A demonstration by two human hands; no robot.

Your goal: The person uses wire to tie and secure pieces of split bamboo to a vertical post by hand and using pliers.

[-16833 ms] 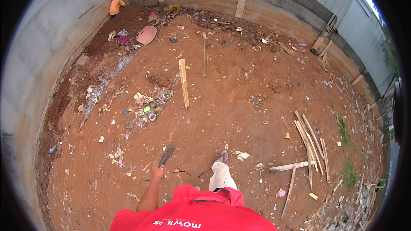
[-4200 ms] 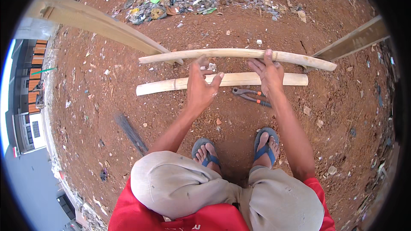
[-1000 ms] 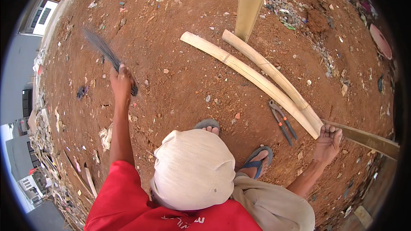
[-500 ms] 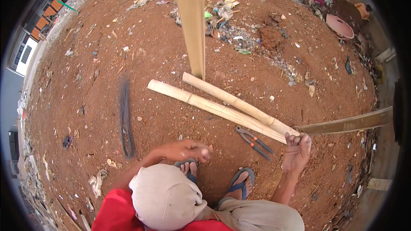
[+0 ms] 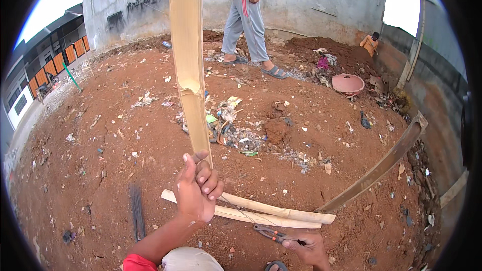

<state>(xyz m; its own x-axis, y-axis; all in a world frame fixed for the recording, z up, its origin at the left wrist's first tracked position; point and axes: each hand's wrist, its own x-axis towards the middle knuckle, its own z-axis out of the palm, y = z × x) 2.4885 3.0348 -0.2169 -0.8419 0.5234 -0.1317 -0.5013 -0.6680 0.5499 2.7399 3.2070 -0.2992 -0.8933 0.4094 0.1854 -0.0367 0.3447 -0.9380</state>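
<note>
My left hand (image 5: 197,190) is raised palm-up in front of the foot of an upright split-bamboo slat (image 5: 187,60). Its fingers curl loosely with the thumb apart, and nothing shows in them. My right hand (image 5: 307,247) grips the pliers (image 5: 271,233), dark with orange marks on the handles. Their jaws are close to the near one of two bamboo strips on the ground, the near strip (image 5: 271,219) and the far strip (image 5: 276,211). A thin dark line, perhaps wire, runs from beside my left hand toward the jaws.
A bundle of dark wire (image 5: 136,213) lies on the red soil at left. Another bamboo slat (image 5: 376,165) leans up at right. Beyond are rubble and litter (image 5: 236,130), a pink basin (image 5: 347,84), a walking person (image 5: 246,20), a second person (image 5: 370,43) and a grey wall (image 5: 311,0).
The view has tilted up, showing the wall and people. My right hand has let go of the bamboo ends and picked up the pliers. My left hand has risen to the upright slat.
</note>
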